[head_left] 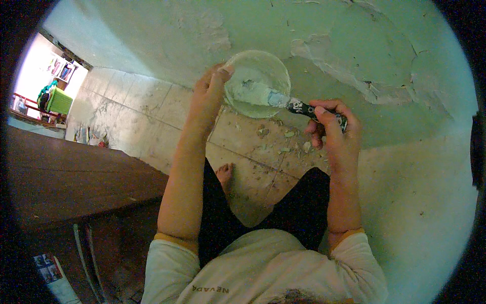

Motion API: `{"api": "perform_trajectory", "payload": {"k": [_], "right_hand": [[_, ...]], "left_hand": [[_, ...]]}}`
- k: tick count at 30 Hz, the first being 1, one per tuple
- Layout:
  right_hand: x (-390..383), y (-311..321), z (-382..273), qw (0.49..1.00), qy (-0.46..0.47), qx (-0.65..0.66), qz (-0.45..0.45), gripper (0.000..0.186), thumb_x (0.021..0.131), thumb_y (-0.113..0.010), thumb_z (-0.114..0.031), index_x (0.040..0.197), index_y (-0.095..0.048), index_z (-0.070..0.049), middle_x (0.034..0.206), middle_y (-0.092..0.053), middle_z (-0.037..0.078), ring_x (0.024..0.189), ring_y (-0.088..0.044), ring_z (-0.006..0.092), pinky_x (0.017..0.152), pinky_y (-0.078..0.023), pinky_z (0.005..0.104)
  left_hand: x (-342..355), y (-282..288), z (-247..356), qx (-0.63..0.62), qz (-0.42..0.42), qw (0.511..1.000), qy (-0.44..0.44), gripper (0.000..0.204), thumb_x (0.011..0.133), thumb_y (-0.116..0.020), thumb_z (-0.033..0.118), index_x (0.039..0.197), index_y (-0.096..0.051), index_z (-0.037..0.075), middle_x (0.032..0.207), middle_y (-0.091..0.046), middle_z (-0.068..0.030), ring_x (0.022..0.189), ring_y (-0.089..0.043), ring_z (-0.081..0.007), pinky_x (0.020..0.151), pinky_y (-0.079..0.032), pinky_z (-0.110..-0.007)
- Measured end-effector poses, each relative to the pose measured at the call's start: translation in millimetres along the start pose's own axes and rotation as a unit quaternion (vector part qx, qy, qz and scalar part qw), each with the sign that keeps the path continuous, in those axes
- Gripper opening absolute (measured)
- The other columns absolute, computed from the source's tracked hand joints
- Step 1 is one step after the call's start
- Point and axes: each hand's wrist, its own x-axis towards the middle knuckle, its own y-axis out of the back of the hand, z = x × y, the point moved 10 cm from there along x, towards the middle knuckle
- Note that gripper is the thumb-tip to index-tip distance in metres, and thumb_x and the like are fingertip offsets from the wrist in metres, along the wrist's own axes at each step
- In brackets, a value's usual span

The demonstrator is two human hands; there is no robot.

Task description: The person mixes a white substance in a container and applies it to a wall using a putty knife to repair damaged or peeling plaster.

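Observation:
My left hand [211, 82] grips the left rim of a round, clear plastic bowl [273, 63], thumb over the edge. The bowl is held up in front of the wall, above the floor. In my right hand [334, 121] is a putty knife [298, 106] with a dark patterned handle, fingers wrapped round it. Its blade reaches into the bowl from the right and is coated with pale paste [248, 91]. More of that whitish paste seems to lie under the blade, though the exact amount is hard to make out.
A green wall [349, 55] with peeling, cracked plaster stands ahead and to the right. Plaster flakes [288, 134] litter the tiled floor [147, 96] between my legs and the wall. A dark wooden cabinet [81, 172] is at my left; beyond it, a bright doorway shows a green crate [59, 100].

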Motion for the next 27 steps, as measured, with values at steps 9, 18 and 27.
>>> {"api": "perform_trajectory", "payload": {"k": [9,18,27], "right_hand": [[-9.0,-16.1,6.6,1.000,0.012,0.011,0.015,0.019,0.093,-0.063,-0.018,0.103,-0.066,-0.002,0.067,-0.065,0.006,0.047,-0.054,0.0087,0.043,-0.041,0.0231],[-12.9,-26.2,-2.3,0.991,0.113,-0.006,-0.078,0.022,0.094,-0.063,-0.019,0.107,-0.064,-0.002,0.076,-0.068,0.009,0.052,-0.057,0.0095,0.046,-0.043,0.0234],[-1.9,-7.9,14.1,0.994,0.072,0.052,-0.062,0.025,0.094,-0.060,-0.019,0.110,-0.062,0.001,0.075,-0.067,0.013,0.050,-0.056,0.0131,0.045,-0.043,0.0255]], "left_hand": [[-0.4,-11.9,-3.3,0.009,-0.029,1.000,-0.003,0.044,0.092,-0.051,0.034,0.116,-0.065,0.000,0.107,-0.065,-0.0104,0.103,-0.056,-0.0216,0.094,-0.041,-0.032],[3.0,-12.1,-13.0,-0.025,-0.042,0.998,0.026,0.048,0.088,-0.053,0.040,0.110,-0.065,-0.001,0.105,-0.064,-0.0116,0.102,-0.056,-0.0224,0.094,-0.040,-0.031],[3.4,-16.3,-21.6,0.009,-0.054,0.998,0.033,0.047,0.089,-0.050,0.040,0.108,-0.065,-0.001,0.101,-0.064,-0.0084,0.097,-0.055,-0.0203,0.089,-0.041,-0.031]]}}
